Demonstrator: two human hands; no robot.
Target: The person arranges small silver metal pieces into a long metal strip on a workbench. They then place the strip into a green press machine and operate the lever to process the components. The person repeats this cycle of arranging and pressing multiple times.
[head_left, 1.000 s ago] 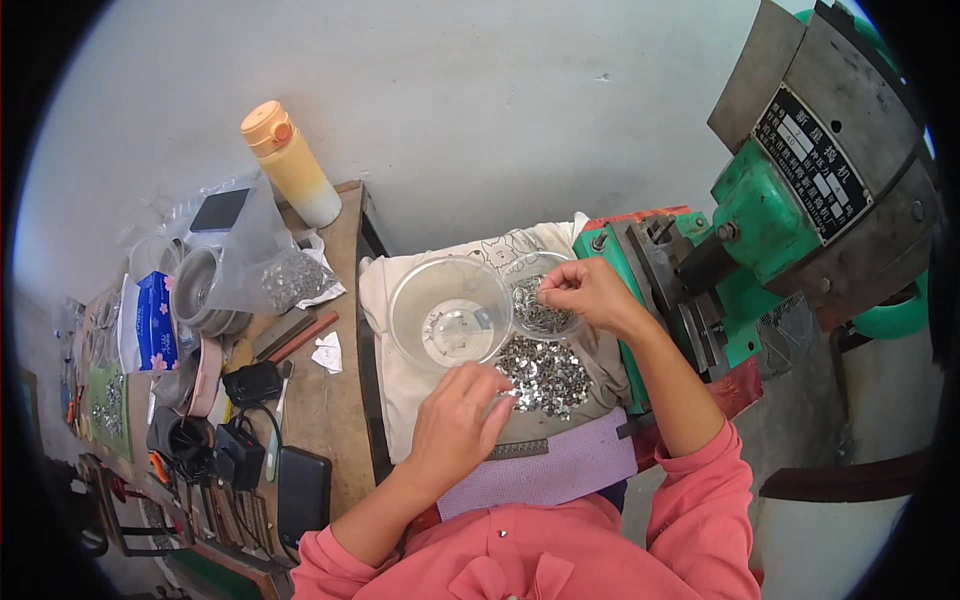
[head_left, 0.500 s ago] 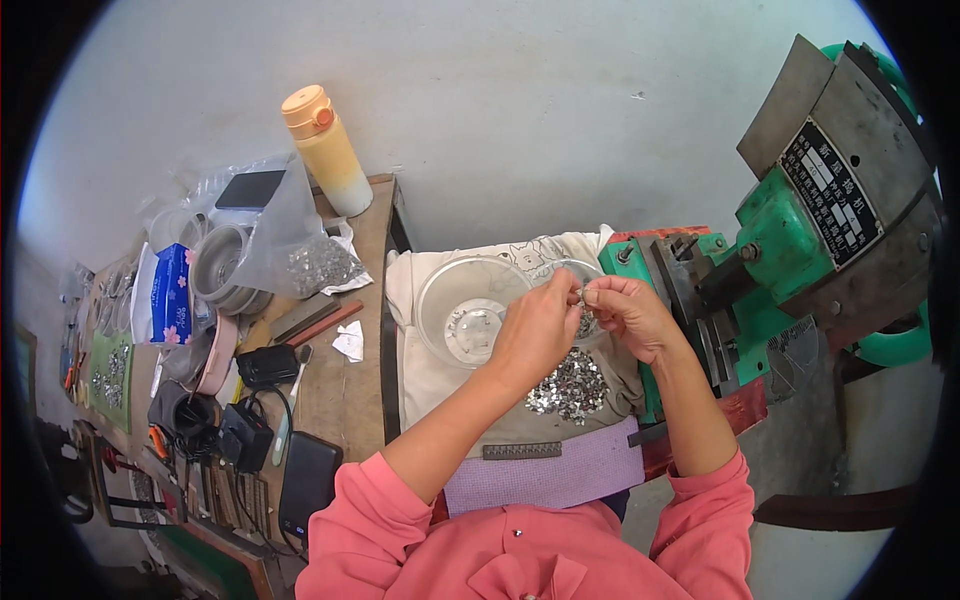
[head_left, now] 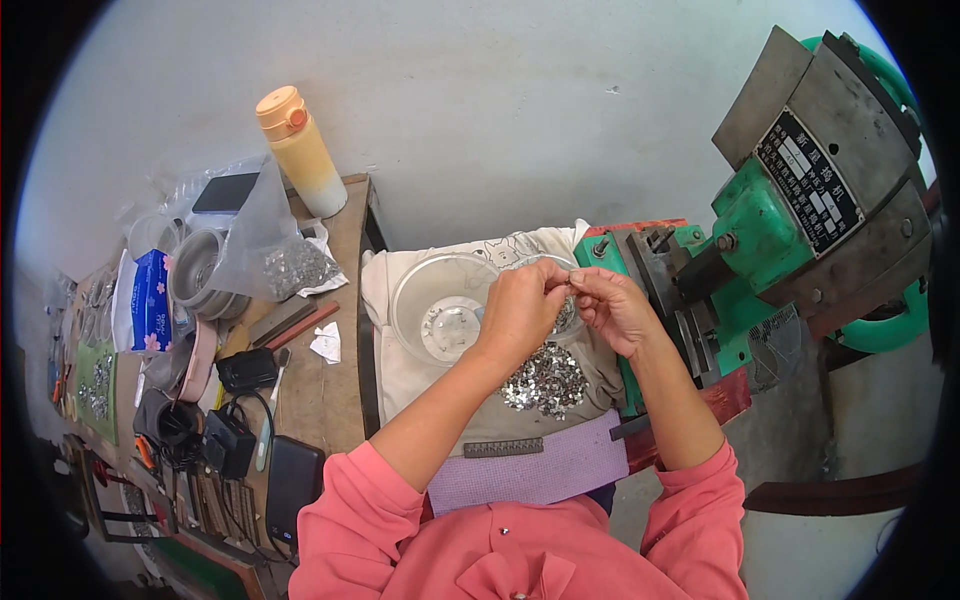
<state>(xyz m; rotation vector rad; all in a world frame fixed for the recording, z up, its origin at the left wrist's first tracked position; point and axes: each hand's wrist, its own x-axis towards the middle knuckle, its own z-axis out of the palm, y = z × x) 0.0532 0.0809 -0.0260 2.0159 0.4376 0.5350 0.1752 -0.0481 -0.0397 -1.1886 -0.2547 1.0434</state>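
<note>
Both hands, left hand and right hand, grip one small metal piece (over the clear bowl).

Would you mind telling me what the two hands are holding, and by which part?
Left hand and right hand pinch one small silvery metal piece between their fingertips; which part cannot be told.

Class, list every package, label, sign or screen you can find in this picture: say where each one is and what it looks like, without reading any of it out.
Nameplate: dark rectangle with pale print, on the green press at right.
Tissue pack: blue with pink flowers, left on the wooden bench.
Clear plastic bag: holds small metal parts, beside the orange-capped bottle.
Phone: dark blank screen, behind the bag.
Dark flat device: black rectangle, near bench edge.
</note>
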